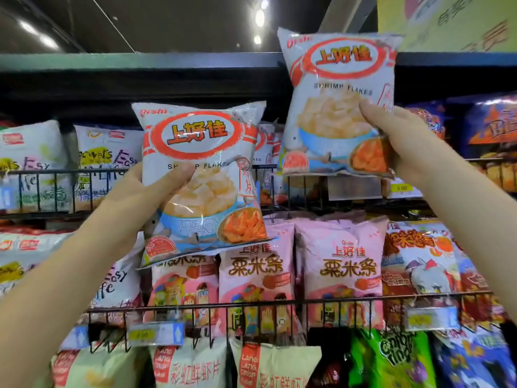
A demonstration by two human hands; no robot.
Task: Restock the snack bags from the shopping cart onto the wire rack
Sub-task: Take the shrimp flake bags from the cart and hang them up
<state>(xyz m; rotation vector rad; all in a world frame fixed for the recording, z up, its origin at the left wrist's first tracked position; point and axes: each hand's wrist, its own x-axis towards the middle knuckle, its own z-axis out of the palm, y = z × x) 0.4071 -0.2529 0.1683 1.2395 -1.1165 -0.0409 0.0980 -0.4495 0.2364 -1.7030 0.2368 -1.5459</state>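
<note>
I hold two white shrimp flakes bags with red oval logos up in front of the wire rack [251,302]. My left hand [140,191] grips the left bag [201,177] at its left edge, thumb across the front. My right hand [402,141] grips the right bag [338,105] at its lower right corner, raised higher, near the top shelf. Behind them, more shrimp flakes bags [265,147] stand in the upper wire basket. The shopping cart is out of view.
Pink corn stick bags [341,264] fill the middle basket below. White bags [36,163] sit at the upper left, dark blue bags [489,124] at the upper right. Green and pale bags [386,359] line the bottom row. Yellow price tags hang on the rails.
</note>
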